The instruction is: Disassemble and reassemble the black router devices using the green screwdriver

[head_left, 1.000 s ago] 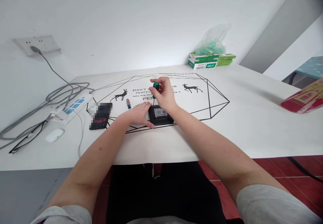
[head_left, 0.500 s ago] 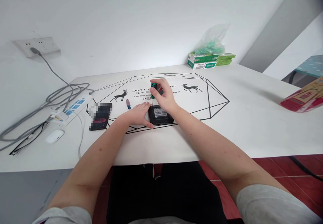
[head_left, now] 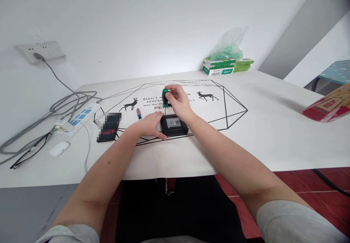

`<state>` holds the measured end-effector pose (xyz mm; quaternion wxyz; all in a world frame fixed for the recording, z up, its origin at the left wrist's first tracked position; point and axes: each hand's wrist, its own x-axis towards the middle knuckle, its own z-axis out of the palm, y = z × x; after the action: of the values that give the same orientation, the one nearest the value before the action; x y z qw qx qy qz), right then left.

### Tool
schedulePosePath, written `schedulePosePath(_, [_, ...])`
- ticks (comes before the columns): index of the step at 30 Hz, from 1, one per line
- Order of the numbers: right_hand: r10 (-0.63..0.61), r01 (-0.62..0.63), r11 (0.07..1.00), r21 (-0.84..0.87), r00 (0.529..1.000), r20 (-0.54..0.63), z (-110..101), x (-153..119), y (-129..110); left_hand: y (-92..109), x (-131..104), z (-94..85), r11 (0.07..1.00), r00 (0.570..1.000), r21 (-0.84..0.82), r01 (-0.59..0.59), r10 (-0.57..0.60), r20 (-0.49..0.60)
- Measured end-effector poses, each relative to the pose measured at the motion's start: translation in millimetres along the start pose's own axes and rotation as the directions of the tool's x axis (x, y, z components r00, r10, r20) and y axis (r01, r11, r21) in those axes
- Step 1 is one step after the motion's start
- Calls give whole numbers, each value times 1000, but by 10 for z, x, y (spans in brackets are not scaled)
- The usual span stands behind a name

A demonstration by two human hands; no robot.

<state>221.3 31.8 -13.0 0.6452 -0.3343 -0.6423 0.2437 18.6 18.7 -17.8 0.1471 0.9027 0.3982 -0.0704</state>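
A flat black device point(head_left: 180, 129) with a white label lies on the table, its label side up. My left hand point(head_left: 151, 124) rests against its left side, fingers stretched towards the far corner and thumb apart along the near one. Above the device's far left corner, my right hand point(head_left: 177, 99) grips a green and black screwdriver point(head_left: 165, 97) at the handle. The screwdriver stands upright, shaft down at that corner; its tip is too small to make out. Left of the device lies a second, smaller screwdriver point(head_left: 139, 114) with a pinkish and blue handle.
A phone point(head_left: 112, 127), a white earphone case point(head_left: 59, 149), glasses point(head_left: 31, 151) and a power strip point(head_left: 82, 117) with grey cables lie left. Green and white boxes point(head_left: 220, 66) under a plastic bag point(head_left: 231, 42) stand back right. A red package point(head_left: 325, 106) sits at right.
The fingers of my right hand have shifted around the screwdriver handle, showing more of it. My left hand and the device stay in place.
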Motion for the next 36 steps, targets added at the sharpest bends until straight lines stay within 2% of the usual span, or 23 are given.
schedulePosePath(4, [57,-65,988,139,996,66,39,-25,-35,-16,2,9,1000,1000,-12,-13,13,-3])
schedulePosePath(7, [45,-49,988,146,998,32,54,-44,-74,-13,2,10,1000,1000,-24,-11,11,-3])
schedulePosePath(12, [-3,3,998,60,1000,-2,45,-54,-87,-8,7,11,1000,1000,-16,-18,18,-14])
schedulePosePath(18, [-28,30,998,-54,999,46,-5,-70,-97,3,7,8,1000,1000,-19,11,-11,0])
schedulePosePath(24, [-123,127,989,-78,991,59,-58,-53,-97,17,-4,-7,1000,1000,-19,16,-16,9])
schedulePosePath(33, [-118,123,981,-148,992,41,-39,-47,0,-9,12,16,1000,1000,-22,1,-2,-10])
schedulePosePath(36, [-102,104,989,-102,994,26,-26,-54,19,-3,9,12,1000,1000,-23,0,0,-7])
